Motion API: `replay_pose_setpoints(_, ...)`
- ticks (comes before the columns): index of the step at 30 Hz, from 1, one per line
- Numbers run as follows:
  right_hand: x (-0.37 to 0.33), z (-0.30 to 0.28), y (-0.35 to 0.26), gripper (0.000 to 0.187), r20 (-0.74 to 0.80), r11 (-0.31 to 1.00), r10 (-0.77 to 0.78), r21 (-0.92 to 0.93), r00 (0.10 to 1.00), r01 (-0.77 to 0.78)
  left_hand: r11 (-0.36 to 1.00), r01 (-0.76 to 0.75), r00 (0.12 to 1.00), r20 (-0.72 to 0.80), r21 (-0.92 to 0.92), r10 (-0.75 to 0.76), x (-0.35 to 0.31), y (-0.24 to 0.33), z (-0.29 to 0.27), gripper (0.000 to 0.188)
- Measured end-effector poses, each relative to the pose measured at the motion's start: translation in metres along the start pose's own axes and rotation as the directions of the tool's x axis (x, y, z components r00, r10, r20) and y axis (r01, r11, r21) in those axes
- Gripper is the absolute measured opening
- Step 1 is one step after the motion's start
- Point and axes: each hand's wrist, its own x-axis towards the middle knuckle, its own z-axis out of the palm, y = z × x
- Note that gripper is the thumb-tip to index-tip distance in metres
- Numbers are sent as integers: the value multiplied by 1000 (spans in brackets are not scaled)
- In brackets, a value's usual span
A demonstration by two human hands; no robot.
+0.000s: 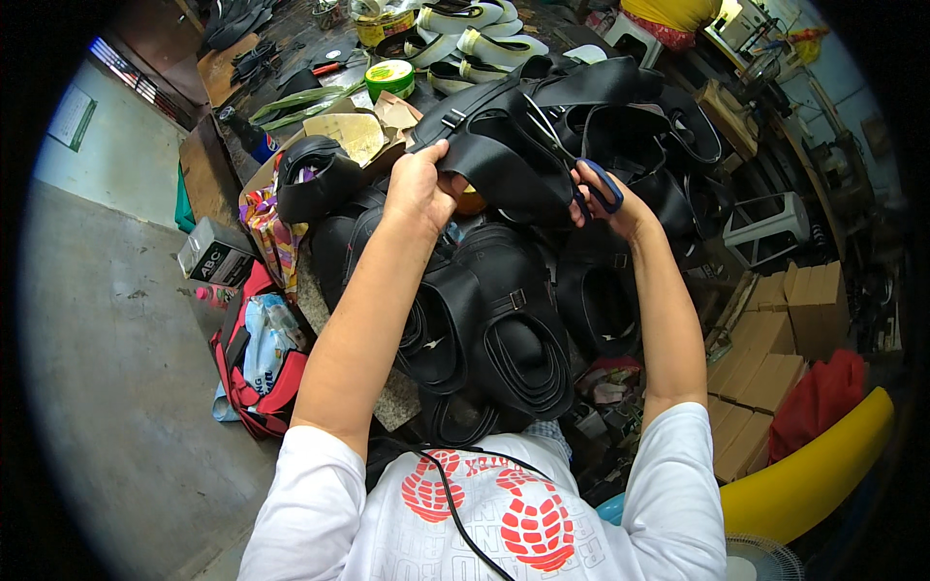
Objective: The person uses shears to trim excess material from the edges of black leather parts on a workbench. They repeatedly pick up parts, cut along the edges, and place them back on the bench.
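My left hand (420, 192) is closed on the near-left edge of a black leather shoe upper (506, 160), a wide looped strap with a small metal buckle near my thumb. In my right hand (620, 205) is a pair of scissors (607, 186) with dark blue handles. Its blades point up and to the left, along the right side of the held upper. Whether they touch the leather, I cannot tell. Below my hands lies a heap of similar black uppers (499, 261), some nested in stacks, one with a buckle.
Behind the heap are white-edged strap pieces (499, 46) and a green round tin (389, 79). A dark bottle (247, 134) stands at the left, above a red bag (254, 363). Cardboard boxes (760, 363) and a yellow curved surface (814, 479) are at the right.
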Motion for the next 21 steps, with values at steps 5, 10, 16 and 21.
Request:
replay_pose_setpoints(5, 0, 9, 7, 43, -37, 980, -97, 171, 995, 102, 997, -5, 999, -32, -80, 3, -6, -3, -10, 13)
replay_pose_setpoints(10, -8, 21, 11, 36, -63, 961, -134, 237, 989, 145, 995, -25, 996, -90, -101, 16, -8, -5, -19, 13)
replay_pose_setpoints(16, -13, 25, 4, 38, -148, 986, -162, 13, 976, 166, 995, -13, 996, -91, -100, 4, -12, -10, -22, 14)
replay_pose_setpoints(21, -25, 29, 4, 38, -166, 986, -160, -67, 973, 150, 997, -72, 997, 11, -38, 72, -43, 0, -17, 16)
